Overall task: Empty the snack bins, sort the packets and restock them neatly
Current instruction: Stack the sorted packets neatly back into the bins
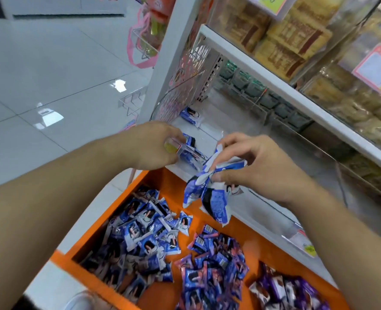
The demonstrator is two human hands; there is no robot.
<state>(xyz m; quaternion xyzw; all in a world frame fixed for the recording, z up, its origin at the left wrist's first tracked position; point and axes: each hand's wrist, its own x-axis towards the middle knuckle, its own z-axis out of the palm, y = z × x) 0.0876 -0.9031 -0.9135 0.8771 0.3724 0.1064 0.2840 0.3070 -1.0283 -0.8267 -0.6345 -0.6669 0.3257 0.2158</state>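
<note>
Orange is the tray [162,182] below your hands, running from 6 to 4 o'clock, with 3 heaps in it: blue packets [144,238] at 7 o'clock, a blue-and-pink heap [214,265] at 6, and purple packets [290,289] at 5. Your right hand [252,166], just right of centre, pinches a bunch [209,193] of blue-and-white packets by their crimped ends; they hang over the tray's far edge. Your left hand [153,146], just left of centre, has its fingers curled round the front lip of the clear bin [185,90] on the white shelf [241,121]. 1 packet [191,115] lies at the bin's back corner, a few more [192,154] under your left fingers. Green packs [267,95] line the shelf's back at 1 o'clock. Above, at 2 o'clock, clear bins hold tan biscuit packs [281,39] with pink price tags [379,63]. Glossy pale floor tiles [51,86] fill 9 to 11 o'clock, catching ceiling light.
</note>
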